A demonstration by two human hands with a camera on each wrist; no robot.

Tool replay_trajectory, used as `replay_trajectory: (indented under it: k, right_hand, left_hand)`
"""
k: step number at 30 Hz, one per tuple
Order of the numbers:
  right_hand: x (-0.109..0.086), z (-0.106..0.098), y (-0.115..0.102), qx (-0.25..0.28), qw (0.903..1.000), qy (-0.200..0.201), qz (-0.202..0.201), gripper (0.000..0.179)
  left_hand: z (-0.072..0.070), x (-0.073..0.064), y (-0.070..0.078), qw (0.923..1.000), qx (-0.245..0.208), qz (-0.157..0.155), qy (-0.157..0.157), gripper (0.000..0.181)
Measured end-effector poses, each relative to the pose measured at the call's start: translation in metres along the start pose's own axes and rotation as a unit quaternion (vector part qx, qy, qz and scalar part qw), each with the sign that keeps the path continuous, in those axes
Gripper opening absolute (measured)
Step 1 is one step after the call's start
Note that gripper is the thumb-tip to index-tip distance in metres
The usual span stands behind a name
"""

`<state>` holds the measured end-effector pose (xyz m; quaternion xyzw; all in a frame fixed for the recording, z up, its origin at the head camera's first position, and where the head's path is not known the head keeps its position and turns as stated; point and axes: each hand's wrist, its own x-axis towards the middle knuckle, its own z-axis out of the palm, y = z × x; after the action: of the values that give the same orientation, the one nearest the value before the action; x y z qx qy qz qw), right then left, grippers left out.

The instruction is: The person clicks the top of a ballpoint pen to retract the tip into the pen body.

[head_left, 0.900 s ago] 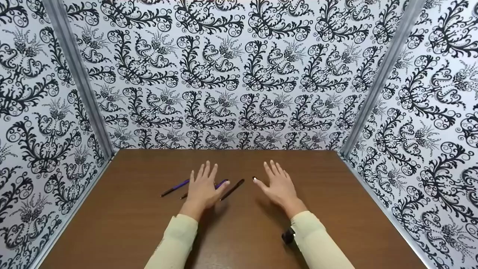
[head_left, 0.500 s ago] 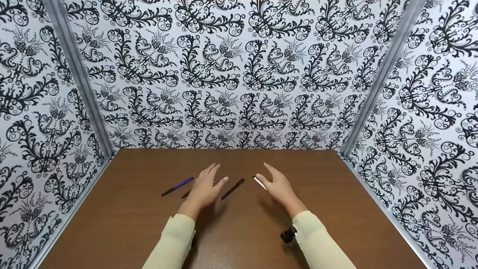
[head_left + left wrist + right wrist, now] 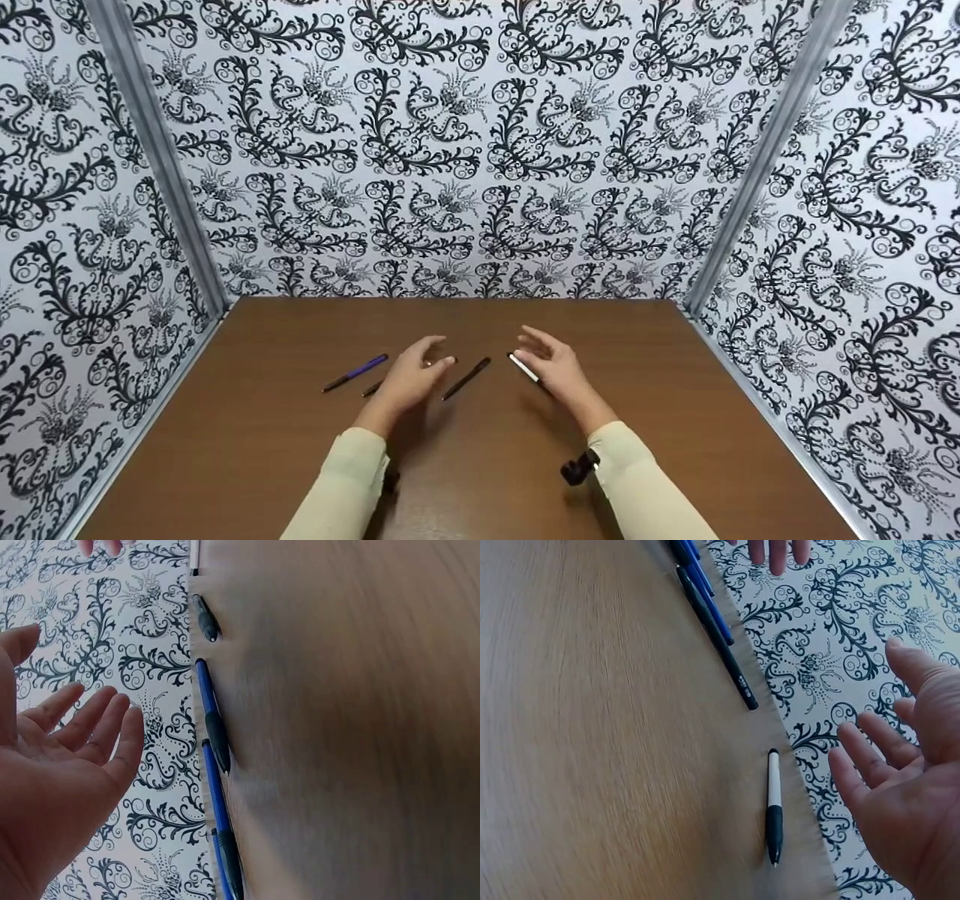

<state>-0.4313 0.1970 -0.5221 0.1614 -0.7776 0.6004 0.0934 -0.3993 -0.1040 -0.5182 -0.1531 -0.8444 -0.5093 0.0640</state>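
Observation:
My left hand [image 3: 411, 373] hovers over the pens on the left of the table, its fingers loosely bent and holding nothing. Partly beneath it in the head view lies a blue pen [image 3: 214, 716], mostly hidden there. Left of that hand rests another blue pen [image 3: 356, 373] with a dark grip. A black pen [image 3: 466, 379] lies between the two hands. My right hand [image 3: 559, 369], also relaxed and without anything in it, is above a white pen [image 3: 523, 367] with a black grip. The right wrist view shows this white pen [image 3: 774, 802] whole, apart from the fingers.
The brown wooden table [image 3: 480, 465] ends at a back wall [image 3: 465, 187] with black scroll patterns on white. Patterned side walls [image 3: 67, 315] rise left and right. A small black device [image 3: 579, 469] sits at the right wrist. In the left wrist view, another blue pen [image 3: 221, 862] shows low down.
Both hands have gone from flat, spread fingers to bent, relaxed ones, turning inward toward each other. More of the white pen and the left blue pen now shows. The pens have not moved.

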Motion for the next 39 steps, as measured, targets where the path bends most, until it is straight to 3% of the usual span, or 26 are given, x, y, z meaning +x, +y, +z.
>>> replay_trajectory:
  k: [13,20,32,39]
  right_hand:
    - [-0.004,0.000,0.006,0.105,0.9913,-0.049,0.063,0.063]
    - [-0.006,-0.001,0.009,0.116,0.9881,-0.066,0.076,0.066]
    - [-0.006,0.000,0.011,0.130,0.9849,-0.082,0.078,0.067]
    - [-0.005,0.005,0.011,0.127,0.9878,-0.052,0.073,0.058]
  left_hand:
    - [0.000,-0.003,0.001,0.9955,-0.082,-0.035,-0.034,0.039]
    - [0.002,-0.005,-0.003,0.9853,-0.158,-0.032,-0.056,0.040]
    - [-0.001,-0.009,-0.004,0.9836,-0.166,-0.027,-0.065,0.043]
    - [-0.008,-0.010,-0.006,0.9892,-0.136,-0.022,-0.051,0.041]
